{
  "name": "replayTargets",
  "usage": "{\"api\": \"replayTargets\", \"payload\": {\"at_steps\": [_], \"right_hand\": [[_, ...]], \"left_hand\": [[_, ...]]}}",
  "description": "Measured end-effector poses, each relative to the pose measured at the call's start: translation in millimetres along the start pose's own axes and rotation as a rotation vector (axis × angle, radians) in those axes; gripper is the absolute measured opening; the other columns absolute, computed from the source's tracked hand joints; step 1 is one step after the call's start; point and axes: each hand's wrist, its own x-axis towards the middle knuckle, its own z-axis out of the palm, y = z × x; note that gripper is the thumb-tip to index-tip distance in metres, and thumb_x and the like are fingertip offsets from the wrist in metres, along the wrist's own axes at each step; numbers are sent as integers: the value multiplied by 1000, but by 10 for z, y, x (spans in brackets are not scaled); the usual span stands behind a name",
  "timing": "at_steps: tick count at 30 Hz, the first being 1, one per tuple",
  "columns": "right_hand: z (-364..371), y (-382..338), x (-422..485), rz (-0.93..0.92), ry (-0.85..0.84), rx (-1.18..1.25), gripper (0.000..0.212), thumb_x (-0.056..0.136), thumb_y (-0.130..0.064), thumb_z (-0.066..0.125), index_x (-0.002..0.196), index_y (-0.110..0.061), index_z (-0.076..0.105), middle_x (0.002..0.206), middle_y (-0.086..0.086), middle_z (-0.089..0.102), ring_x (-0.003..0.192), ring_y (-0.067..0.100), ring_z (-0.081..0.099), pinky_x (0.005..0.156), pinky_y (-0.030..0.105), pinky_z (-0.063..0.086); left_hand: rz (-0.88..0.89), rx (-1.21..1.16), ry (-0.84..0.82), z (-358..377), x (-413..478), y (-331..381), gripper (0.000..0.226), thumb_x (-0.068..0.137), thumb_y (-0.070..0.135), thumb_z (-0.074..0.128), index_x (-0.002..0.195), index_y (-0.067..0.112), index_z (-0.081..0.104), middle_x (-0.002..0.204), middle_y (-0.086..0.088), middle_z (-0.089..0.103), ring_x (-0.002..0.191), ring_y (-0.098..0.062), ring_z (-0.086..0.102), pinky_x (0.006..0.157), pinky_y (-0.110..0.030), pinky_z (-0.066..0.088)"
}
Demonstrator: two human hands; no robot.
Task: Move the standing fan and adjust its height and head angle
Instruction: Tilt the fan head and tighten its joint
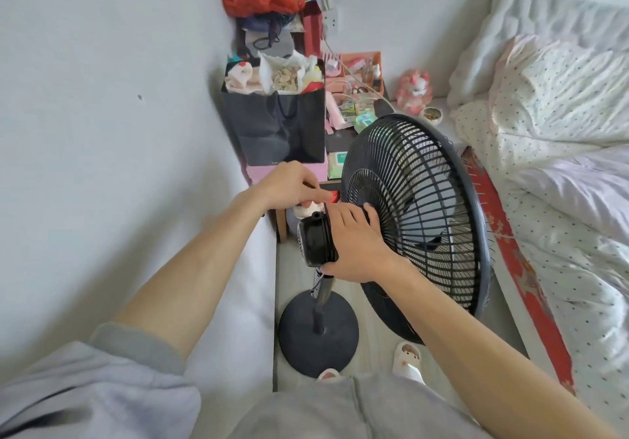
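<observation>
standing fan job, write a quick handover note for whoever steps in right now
Right hand: wrapped over the fan's motor housing, just behind the grille.
Left hand: fingers pinched just above the housing, near its top knob; actual contact unclear.
Fan: upright on its round base on the floor, in the gap between the bed and the wall, pole short, head facing the bed.
Done: fan stands by the bed.
Left: head angle appears mid-adjustment; final height cannot be judged.
</observation>
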Motion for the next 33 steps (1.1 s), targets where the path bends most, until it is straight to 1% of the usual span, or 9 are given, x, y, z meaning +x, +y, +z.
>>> {"api": "replayTargets", "payload": {"at_steps": [5,7,9,13,17,20,24,29,33], "right_hand": [[3,79,7,5,18,23,110,75,-54,73,157,-10,13,157,7,27,145,28,20,120,54,2],[0,91,-5,-13,18,38,112,75,-53,72,159,-20,6,155,6,28,145,29,20,119,55,1],[-1,97,-6,-17,13,40,106,74,-53,71,157,-25,12,153,3,30,145,29,21,119,55,1],[-3,59,51,-1,-20,46,100,72,-52,72,154,-26,21,152,1,31,144,27,20,119,54,2],[4,40,120,14,-50,28,103,71,-54,73,154,-27,18,156,2,28,146,29,18,120,55,2],[21,23,147,15,-54,18,104,70,-55,74,153,-28,17,156,2,28,146,28,18,119,54,1],[19,48,160,28,-37,12,103,68,-56,74,151,-29,20,155,1,30,144,27,21,119,53,3],[0,64,173,27,-34,8,104,67,-61,74,151,-30,22,154,0,30,144,27,22,119,53,3],[14,14,177,23,-38,-11,104,67,-61,74,152,-29,21,154,0,30,144,27,22,119,51,2]], "left_hand": [[-101,-374,149,558,51,-243,25,82,52,73,68,32,75,68,14,70,61,8,59,65,-21,49],[-166,-539,194,708,26,-318,20,86,41,74,67,35,76,64,14,69,60,6,59,64,-21,49],[-255,-689,202,845,-13,-406,21,89,25,74,70,32,78,66,12,70,68,-3,62,64,-20,52],[-428,-956,239,1074,-124,-444,18,94,-5,58,100,1,74,74,-4,67,69,-16,59,54,-17,50],[-525,-1068,282,1225,-215,-422,29,97,-14,44,78,-2,63,70,-7,51,60,-18,45,43,-13,41],[-522,-1137,315,1298,-248,-486,35,96,-14,44,70,2,60,64,-6,50,59,-18,43,41,-16,40],[-552,-980,318,1502,-325,-614,35,94,1,55,64,13,66,44,9,53,48,-13,41,40,-18,34],[-620,-979,323,1843,-504,-654,36,94,26,63,60,30,74,55,9,64,54,-12,51,56,-29,45],[-567,-1022,356,1851,-539,-588,21,96,18,58,78,15,68,68,0,69,61,-18,56,65,-36,48]]}}
